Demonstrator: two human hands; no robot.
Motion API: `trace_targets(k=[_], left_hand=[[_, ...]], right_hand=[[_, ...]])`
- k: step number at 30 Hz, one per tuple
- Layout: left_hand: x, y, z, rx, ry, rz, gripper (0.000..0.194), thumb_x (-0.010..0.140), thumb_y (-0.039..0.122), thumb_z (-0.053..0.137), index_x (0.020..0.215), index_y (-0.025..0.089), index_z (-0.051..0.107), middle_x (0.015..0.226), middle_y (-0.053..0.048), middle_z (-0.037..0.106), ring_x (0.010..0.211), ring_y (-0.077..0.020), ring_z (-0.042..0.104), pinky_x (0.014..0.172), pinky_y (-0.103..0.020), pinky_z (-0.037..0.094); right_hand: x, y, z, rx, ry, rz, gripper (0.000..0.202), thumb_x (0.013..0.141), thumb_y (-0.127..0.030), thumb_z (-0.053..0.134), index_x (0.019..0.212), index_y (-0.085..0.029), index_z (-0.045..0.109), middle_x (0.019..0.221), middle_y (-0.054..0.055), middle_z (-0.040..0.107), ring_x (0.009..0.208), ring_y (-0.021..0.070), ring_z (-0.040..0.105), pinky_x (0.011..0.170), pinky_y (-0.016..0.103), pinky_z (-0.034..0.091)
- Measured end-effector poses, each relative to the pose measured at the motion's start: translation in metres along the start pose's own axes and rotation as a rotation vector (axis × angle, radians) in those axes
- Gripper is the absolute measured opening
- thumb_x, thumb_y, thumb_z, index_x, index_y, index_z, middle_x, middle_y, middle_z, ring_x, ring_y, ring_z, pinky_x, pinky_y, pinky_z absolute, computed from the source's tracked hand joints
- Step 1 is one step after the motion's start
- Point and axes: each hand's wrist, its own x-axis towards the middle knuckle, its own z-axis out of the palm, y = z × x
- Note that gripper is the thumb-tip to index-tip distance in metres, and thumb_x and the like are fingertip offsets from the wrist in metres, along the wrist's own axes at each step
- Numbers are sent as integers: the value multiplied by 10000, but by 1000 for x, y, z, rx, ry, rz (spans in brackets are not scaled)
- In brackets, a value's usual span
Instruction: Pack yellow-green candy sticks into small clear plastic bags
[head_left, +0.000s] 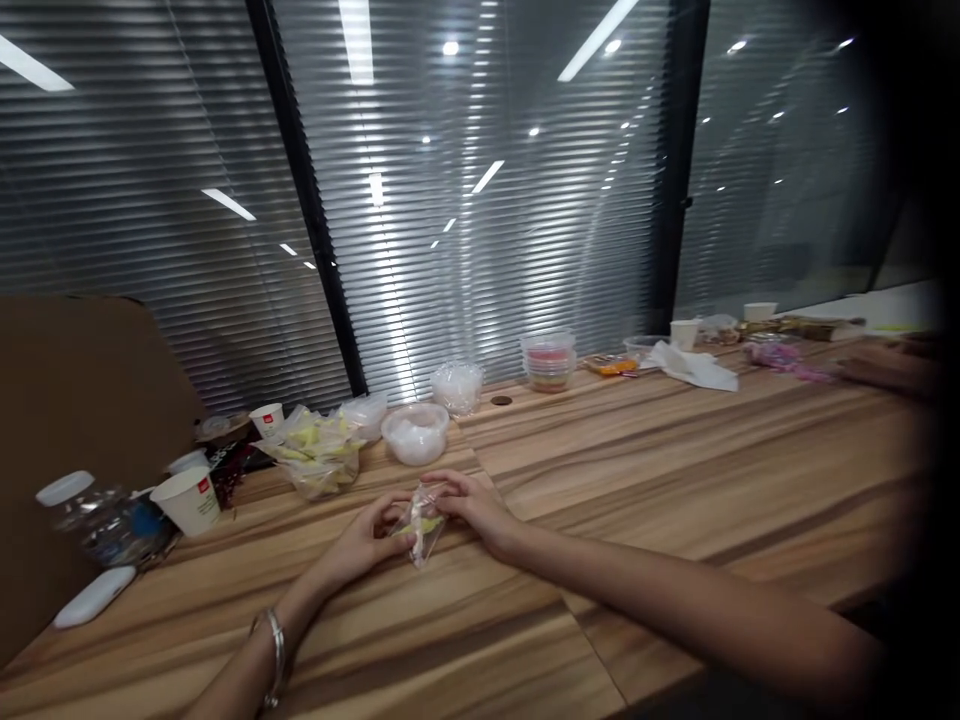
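Between my two hands is a small see-through plastic packet (pixel 419 527) with something yellow and whitish in it; what exactly lies inside I cannot make out. My left hand (pixel 369 540) pinches its left side, thumb towards me. On the upper right edge, the fingers of my right hand (pixel 472 508) are closed. Just beyond my hands stands a round clear plastic bowl (pixel 415 436) with white contents. To its left sits a heap of similar yellow packets (pixel 316 452) in clear wrapping.
At left stand a paper cup (pixel 187 502), a clear jar (pixel 112 525) on its side and a white oval case (pixel 94 597). Stacked tubs (pixel 549 362) and a white tissue (pixel 694 367) lie towards the window. Another person's hand (pixel 889 365) rests far right near pink wrapping (pixel 784 360).
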Motion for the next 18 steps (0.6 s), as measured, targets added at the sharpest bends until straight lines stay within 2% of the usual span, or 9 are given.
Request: trace_targets(k=[4, 8, 11, 18], left_hand=[[-1, 2, -1, -24, 19, 6, 551, 763, 288, 650, 1246, 206, 398, 1164, -92, 582, 1079, -221, 532, 926, -363, 395], [-1, 5, 1, -44, 73, 35, 571, 765, 281, 648, 1274, 225, 395, 1312, -86, 485, 1229, -236, 419, 998, -369, 356], [-1, 9, 1, -49, 48, 43, 567, 771, 272, 642, 1281, 212, 404, 1304, -97, 495, 1213, -245, 441, 1007, -385, 355], [-2, 10, 0, -25, 68, 16, 586, 764, 278, 649, 1293, 205, 405, 1207, -112, 566, 1106, -255, 531, 938, -399, 411]], right_hand=[[1, 4, 2, -63, -11, -51, 394, 659, -184, 647, 1046, -177, 570, 911, 43, 651, 872, 176, 603, 801, 308, 450], [5, 16, 0, -149, -69, -149, 524, 641, -169, 681, 1134, -222, 512, 1005, 35, 623, 934, 178, 586, 818, 312, 461], [8, 23, -3, -174, -109, -159, 593, 628, -152, 690, 1175, -224, 474, 905, 15, 615, 843, 159, 588, 759, 299, 476], [9, 20, -5, -249, -98, -100, 560, 615, -51, 628, 1139, -215, 518, 735, -27, 562, 699, 120, 538, 637, 239, 446]])
